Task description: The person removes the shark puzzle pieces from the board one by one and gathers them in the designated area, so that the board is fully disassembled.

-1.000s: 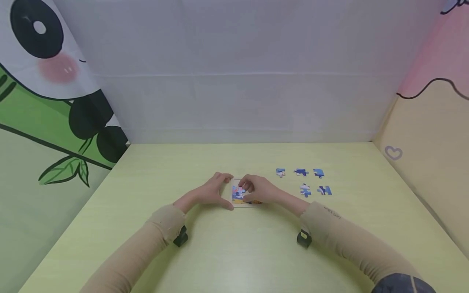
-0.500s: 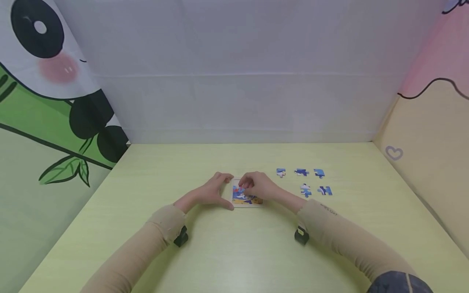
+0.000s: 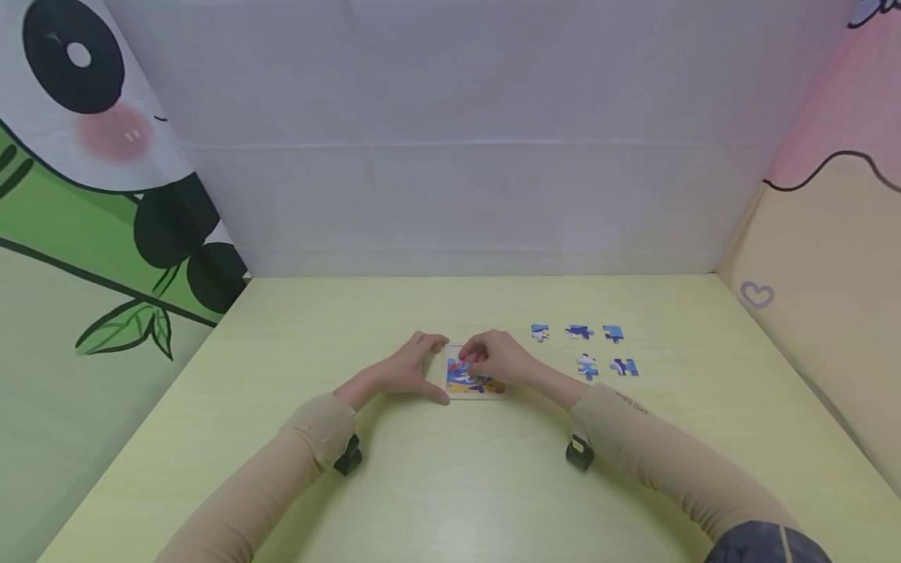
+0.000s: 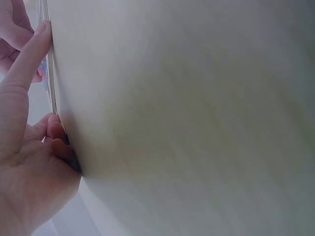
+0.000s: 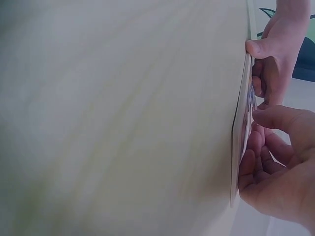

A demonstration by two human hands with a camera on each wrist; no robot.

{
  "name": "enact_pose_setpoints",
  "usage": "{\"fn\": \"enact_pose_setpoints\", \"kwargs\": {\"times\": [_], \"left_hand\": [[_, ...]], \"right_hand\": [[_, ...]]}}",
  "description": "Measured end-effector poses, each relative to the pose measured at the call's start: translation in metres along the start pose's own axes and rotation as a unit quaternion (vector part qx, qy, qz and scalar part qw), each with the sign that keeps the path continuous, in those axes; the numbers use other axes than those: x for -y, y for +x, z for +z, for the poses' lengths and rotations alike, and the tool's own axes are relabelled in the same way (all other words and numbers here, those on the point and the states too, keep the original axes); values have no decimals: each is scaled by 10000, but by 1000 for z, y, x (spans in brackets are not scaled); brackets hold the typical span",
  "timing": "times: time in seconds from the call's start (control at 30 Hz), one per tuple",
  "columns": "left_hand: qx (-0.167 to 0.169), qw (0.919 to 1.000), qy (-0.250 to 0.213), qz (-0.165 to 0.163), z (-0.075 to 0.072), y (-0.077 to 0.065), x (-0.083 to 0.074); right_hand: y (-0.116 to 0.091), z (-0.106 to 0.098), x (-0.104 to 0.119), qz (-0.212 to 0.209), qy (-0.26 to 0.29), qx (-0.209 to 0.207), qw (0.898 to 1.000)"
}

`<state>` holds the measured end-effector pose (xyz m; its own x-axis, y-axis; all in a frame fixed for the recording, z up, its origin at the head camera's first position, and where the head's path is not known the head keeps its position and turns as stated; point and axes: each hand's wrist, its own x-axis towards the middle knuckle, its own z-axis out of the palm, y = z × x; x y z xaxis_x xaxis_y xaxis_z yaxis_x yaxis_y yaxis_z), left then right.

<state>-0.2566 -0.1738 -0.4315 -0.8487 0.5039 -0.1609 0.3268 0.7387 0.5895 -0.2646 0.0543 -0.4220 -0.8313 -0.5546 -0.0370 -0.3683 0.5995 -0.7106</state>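
A small framed jigsaw puzzle board (image 3: 475, 396) lies flat on the table, its sea picture in blue and orange partly filled. My left hand (image 3: 408, 367) spans the board's left side, thumb at the near corner and fingers at the far one, gripping its edge. In the left wrist view, the left thumb (image 4: 32, 59) presses along that edge. Over the picture, my right hand (image 3: 501, 358) pinches a puzzle piece between thumb and fingers, down at the board's surface. The fingers mostly hide this piece and the board's upper right part.
Several loose blue puzzle pieces lie to the right of the board in two rows, among them a far-row piece (image 3: 579, 331) and a near-row piece (image 3: 624, 367). A pale wall (image 3: 479, 211) stands behind the table (image 3: 450, 485), with printed cloth at both sides.
The right hand has shifted slightly and its fingers have closed in over the board, where a gap in the picture now looks covered. The left hand and loose pieces have stayed put.
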Motion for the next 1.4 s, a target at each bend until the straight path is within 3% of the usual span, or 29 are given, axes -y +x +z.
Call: {"fn": "enact_pose_setpoints", "kwargs": {"times": [0.83, 1.4], "left_hand": [[-10, 10000, 10, -25, 0, 0, 0], [-23, 10000, 3, -23, 0, -1, -3]], "right_hand": [[-7, -7, -6, 59, 235, -206, 9995], [-28, -19, -18, 10, -27, -288, 9996]]}}
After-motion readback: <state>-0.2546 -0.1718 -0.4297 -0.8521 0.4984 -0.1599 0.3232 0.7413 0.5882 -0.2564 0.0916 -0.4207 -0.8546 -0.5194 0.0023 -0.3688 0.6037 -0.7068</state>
